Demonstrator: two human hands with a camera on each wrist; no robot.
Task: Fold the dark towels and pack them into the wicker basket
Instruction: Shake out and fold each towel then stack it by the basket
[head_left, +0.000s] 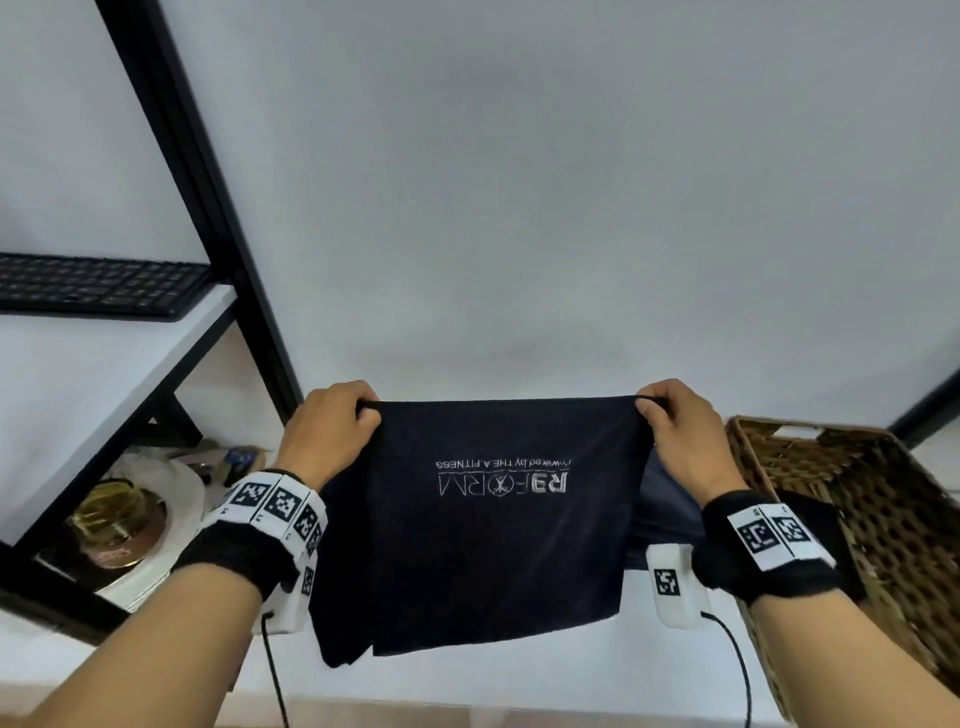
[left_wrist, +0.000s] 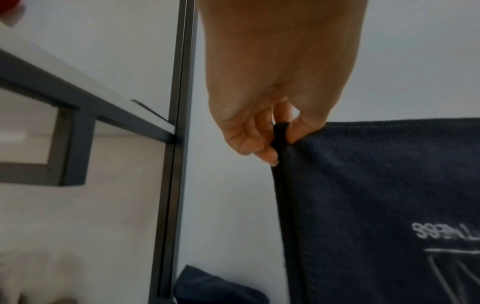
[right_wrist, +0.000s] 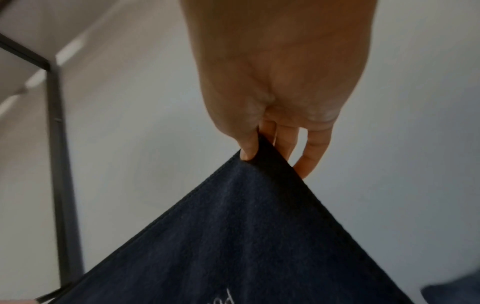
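A dark navy towel with white lettering hangs in the air, stretched flat between both hands. My left hand pinches its upper left corner, and the left wrist view shows the towel held between thumb and fingers. My right hand pinches the upper right corner; in the right wrist view the towel drops from the fingers. The wicker basket stands at the right, with a dark towel lying inside it. Another dark cloth shows behind the held towel.
A black-framed shelf unit stands at the left, with a black keyboard on its white shelf. Below the shelf sit a gold tin and white plates. A white wall fills the background.
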